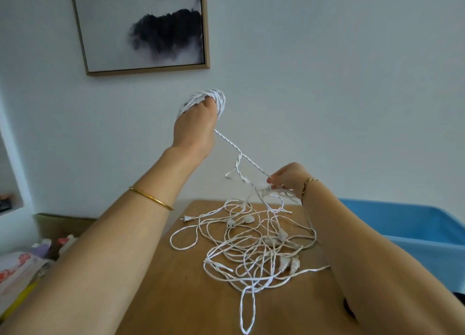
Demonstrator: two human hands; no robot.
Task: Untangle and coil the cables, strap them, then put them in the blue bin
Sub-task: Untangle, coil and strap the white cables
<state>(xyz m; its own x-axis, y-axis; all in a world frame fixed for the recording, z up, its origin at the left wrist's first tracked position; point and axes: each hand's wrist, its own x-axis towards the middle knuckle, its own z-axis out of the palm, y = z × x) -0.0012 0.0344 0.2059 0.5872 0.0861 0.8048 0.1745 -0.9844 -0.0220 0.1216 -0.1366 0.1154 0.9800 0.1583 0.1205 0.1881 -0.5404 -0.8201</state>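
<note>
**Over the table, a two-handed hold**

High above its far edge, I am holding up my left hand, fingers tucked inside a white coil wound around them, gripping it. A taut strand is running from the coil down to my right hand, which is pinching it between thumb and fingertips. Below, the tangle of white cables and plugs is lying on the wood. A blue bin is sitting just right of the table.
</note>
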